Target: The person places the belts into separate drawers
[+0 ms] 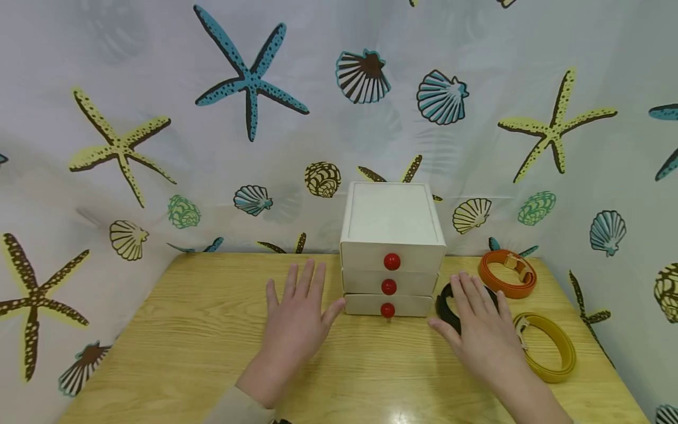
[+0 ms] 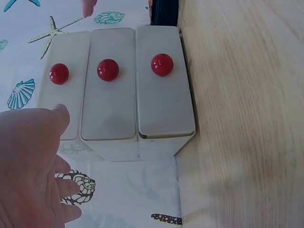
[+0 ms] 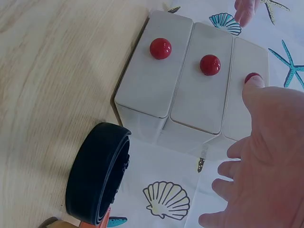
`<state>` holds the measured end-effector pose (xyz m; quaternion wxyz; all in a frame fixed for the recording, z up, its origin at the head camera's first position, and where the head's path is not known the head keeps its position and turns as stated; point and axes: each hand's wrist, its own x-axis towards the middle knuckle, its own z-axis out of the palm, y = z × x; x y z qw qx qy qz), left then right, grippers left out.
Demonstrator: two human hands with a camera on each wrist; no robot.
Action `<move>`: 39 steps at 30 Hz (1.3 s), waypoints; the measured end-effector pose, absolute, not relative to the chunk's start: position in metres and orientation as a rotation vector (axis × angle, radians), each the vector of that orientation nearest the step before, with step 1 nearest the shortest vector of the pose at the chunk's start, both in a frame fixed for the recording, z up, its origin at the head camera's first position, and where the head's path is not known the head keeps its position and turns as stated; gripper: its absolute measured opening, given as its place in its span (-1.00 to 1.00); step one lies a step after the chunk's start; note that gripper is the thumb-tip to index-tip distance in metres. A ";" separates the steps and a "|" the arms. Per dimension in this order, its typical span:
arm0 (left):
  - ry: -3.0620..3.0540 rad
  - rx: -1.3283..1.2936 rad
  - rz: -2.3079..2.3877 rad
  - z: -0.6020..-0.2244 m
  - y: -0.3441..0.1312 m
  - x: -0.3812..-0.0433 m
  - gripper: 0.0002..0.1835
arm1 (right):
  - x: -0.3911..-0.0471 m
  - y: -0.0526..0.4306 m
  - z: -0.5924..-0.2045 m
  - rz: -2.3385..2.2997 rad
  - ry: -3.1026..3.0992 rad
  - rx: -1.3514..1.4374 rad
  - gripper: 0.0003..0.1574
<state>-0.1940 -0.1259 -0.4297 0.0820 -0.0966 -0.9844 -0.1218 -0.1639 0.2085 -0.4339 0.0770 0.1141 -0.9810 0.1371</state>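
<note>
A small white box with three drawers (image 1: 392, 218) stands at the back of the table, each drawer with a round red knob (image 1: 392, 261). My left hand (image 1: 293, 330) is held palm down with fingers spread, left of the drawers and holding nothing. To their right, my right hand (image 1: 487, 338) is likewise stretched out and holds nothing. It partly covers a coiled black belt (image 3: 90, 175) in the head view; the right wrist view shows the belt apart from the fingers. Beside that hand lies a coiled yellow belt (image 1: 568, 353), with a coiled orange belt (image 1: 503, 288) behind.
The wooden table (image 1: 212, 330) carries the drawers and the belts. A white curtain (image 1: 318, 135) printed with starfish and shells hangs behind the table and along both sides.
</note>
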 end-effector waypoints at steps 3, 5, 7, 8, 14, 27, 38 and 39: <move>-2.929 -0.290 -0.363 -0.426 -0.124 -0.192 -0.06 | -0.163 0.210 -0.430 0.383 -2.934 0.345 0.24; -2.912 -0.296 -0.364 -0.424 -0.122 -0.191 -0.05 | -0.164 0.210 -0.428 0.365 -2.933 0.346 0.24; -2.895 -0.301 -0.364 -0.422 -0.121 -0.190 -0.06 | -0.164 0.210 -0.426 0.366 -2.930 0.346 0.24; -2.889 -0.303 -0.364 -0.422 -0.121 -0.189 -0.06 | -0.164 0.210 -0.425 0.371 -2.928 0.347 0.24; -2.885 -0.302 -0.384 -0.419 -0.118 -0.187 -0.08 | -0.161 0.210 -0.420 0.388 -2.924 0.347 0.22; -2.808 -0.305 -0.485 -0.409 -0.115 -0.189 -0.14 | -0.158 0.210 -0.416 0.427 -2.841 0.385 0.20; -2.815 -0.329 -0.566 -0.388 -0.111 -0.195 -0.13 | -0.152 0.204 -0.416 0.486 -2.756 0.384 0.04; -2.811 -0.330 -0.575 -0.385 -0.111 -0.196 -0.14 | -0.151 0.203 -0.416 0.490 -2.744 0.381 0.02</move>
